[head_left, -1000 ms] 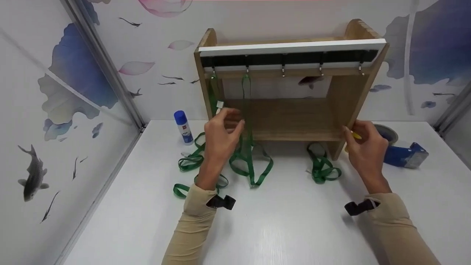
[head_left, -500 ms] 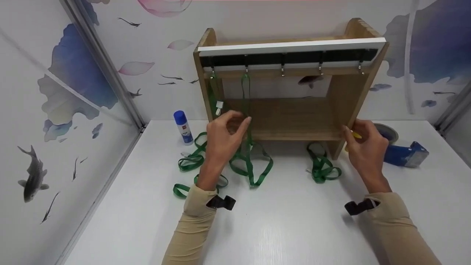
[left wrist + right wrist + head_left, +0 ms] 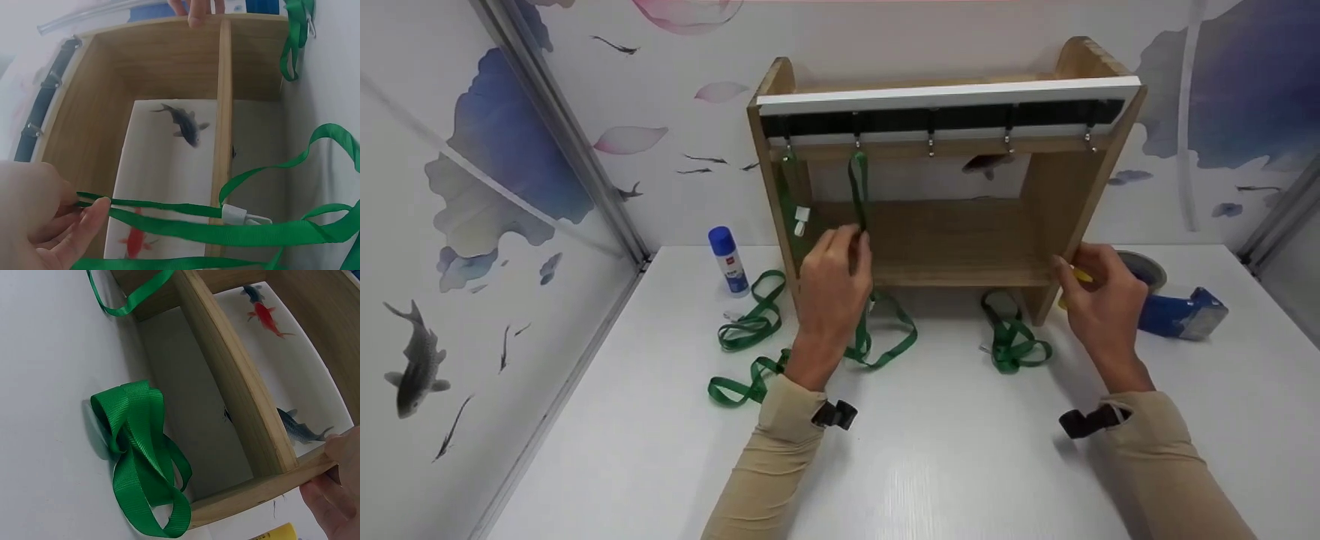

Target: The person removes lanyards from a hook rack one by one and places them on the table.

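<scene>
My left hand (image 3: 834, 281) pinches the straps of a green lanyard (image 3: 858, 180) hanging from the second hook from the left of a wooden shelf (image 3: 945, 240). In the left wrist view, thumb and fingertips close on the ribbon, and a white plastic buckle (image 3: 233, 214) with a metal clip shows lower down its strap. Another lanyard (image 3: 786, 187) hangs from the leftmost hook. With thumb inside and fingers outside, my right hand (image 3: 1106, 307) grips the edge of the shelf's right side panel (image 3: 264, 495). The three hooks to the right hold nothing.
Green lanyards lie on the white table: two at left, such as this lanyard (image 3: 750, 330), and one lanyard (image 3: 1012, 341) before the shelf's right leg. A blue-capped glue stick (image 3: 730, 262) stands left. Right are a grey round item (image 3: 1147, 268), a blue tape dispenser (image 3: 1181, 315) and a yellow object (image 3: 278, 533).
My left hand has moved slightly right from beside the first lanyard and taken the second lanyard's straps, drawing them together. My right hand keeps its hold on the shelf.
</scene>
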`<act>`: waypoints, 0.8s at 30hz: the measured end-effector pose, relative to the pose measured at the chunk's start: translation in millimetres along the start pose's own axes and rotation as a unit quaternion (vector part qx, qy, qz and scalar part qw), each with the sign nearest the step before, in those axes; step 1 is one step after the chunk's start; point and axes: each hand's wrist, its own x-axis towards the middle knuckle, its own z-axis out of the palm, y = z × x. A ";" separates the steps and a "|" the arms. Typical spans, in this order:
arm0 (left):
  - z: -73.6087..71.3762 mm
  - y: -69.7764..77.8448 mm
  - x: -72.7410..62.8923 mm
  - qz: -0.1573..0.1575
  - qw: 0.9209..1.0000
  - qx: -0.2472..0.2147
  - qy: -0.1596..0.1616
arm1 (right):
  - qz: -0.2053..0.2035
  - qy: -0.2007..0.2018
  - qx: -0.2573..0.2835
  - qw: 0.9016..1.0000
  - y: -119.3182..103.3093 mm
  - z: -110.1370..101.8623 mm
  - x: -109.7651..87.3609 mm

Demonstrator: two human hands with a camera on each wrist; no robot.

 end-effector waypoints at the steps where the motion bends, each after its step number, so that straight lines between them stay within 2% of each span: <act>1: 0.7 1.6 -0.1 0.000 1.000 -0.006 -0.003 | 0.001 0.000 0.001 1.000 -0.2 0.0 0.5; 6: 4.2 3.9 -0.2 -0.008 1.000 -0.014 -0.013 | 0.004 -0.001 0.004 1.000 0.6 1.2 2.0; 10: 5.9 0.4 -3.4 -0.008 1.000 0.005 -0.018 | 0.008 -0.004 0.007 1.000 1.5 3.7 0.1; 14: 1.6 -2.9 -3.6 0.010 1.000 0.030 0.005 | 0.011 -0.008 0.006 1.000 1.3 4.4 -0.7; 17: -5.7 -1.8 0.1 0.040 0.998 0.014 0.049 | 0.010 -0.006 0.006 1.000 1.2 2.9 0.1; 20: -14.1 2.0 3.0 0.087 0.992 -0.014 0.091 | 0.011 -0.006 0.005 1.000 1.6 2.5 0.7; 22: -18.7 6.4 3.3 0.123 0.987 -0.020 0.105 | 0.015 -0.006 0.004 1.000 2.1 2.4 1.0; 24: -21.8 11.6 3.2 0.157 0.982 -0.015 0.104 | 0.020 -0.003 0.002 1.000 2.7 2.3 1.1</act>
